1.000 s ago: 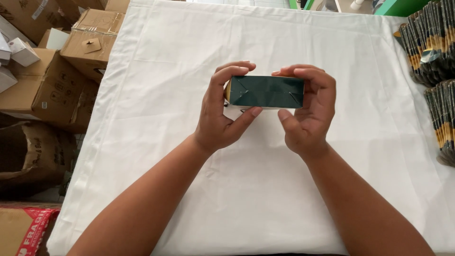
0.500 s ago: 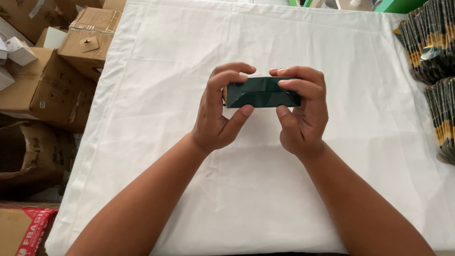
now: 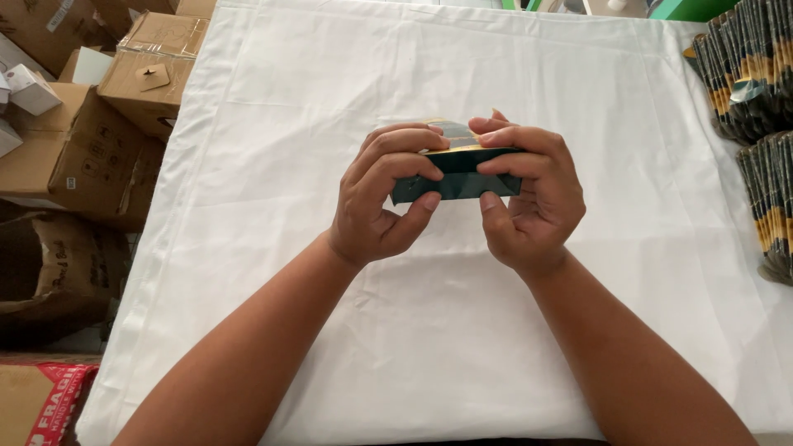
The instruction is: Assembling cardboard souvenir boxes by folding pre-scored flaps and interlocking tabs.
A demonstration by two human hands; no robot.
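Note:
I hold a small dark green carton with a gold edge in both hands, above the middle of a table covered with a white cloth. My left hand grips its left end, fingers curled over the top and thumb under the front. My right hand grips the right end the same way. The carton is tilted so its long front face and gold top rim show; its ends are hidden by my fingers.
Brown cardboard boxes are stacked on the floor left of the table, with small white boxes among them. Stacks of flat dark green and gold cartons stand along the table's right edge.
The carton has tipped from showing its broad face to showing its narrow long side and gold rim. My fingers have closed further over its top.

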